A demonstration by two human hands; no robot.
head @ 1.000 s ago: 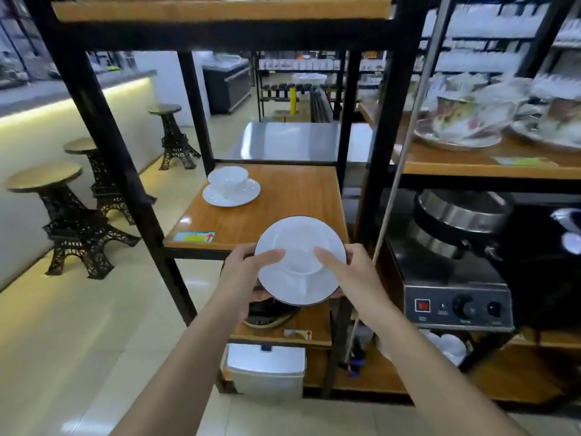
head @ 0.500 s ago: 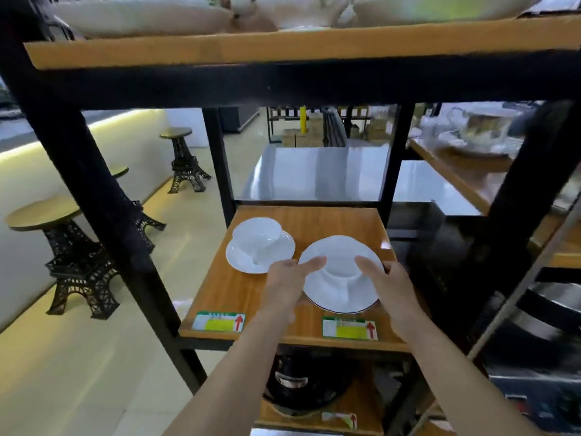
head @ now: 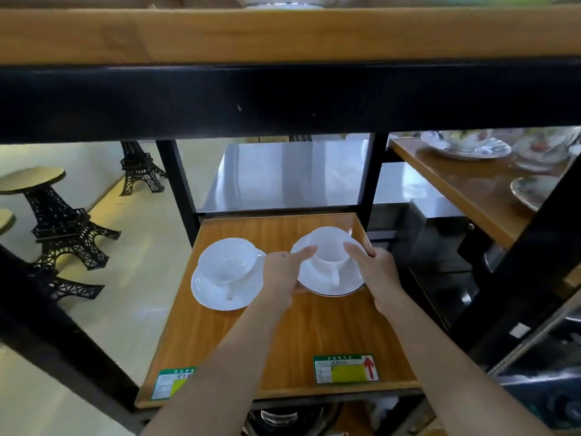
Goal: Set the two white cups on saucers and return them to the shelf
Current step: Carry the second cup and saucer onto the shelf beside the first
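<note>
Right cup (head: 330, 251), glossy white, sat on round dark-rimmed saucer (head: 320, 283) at frame centre over wooden shelf (head: 283, 335). Left hand (head: 283, 272) and right hand (head: 374, 269) gripped saucer edges, thumbs on top. Left cup (head: 227, 262) on plain saucer (head: 213, 292) just beside. Green labels (head: 345, 368) lower down.

Left hand (head: 279, 273) hides near saucer (head: 330, 281) rim; top-shelf dish (head: 283, 3) cut off; patterned crockery (head: 468, 144) blurred.
</note>
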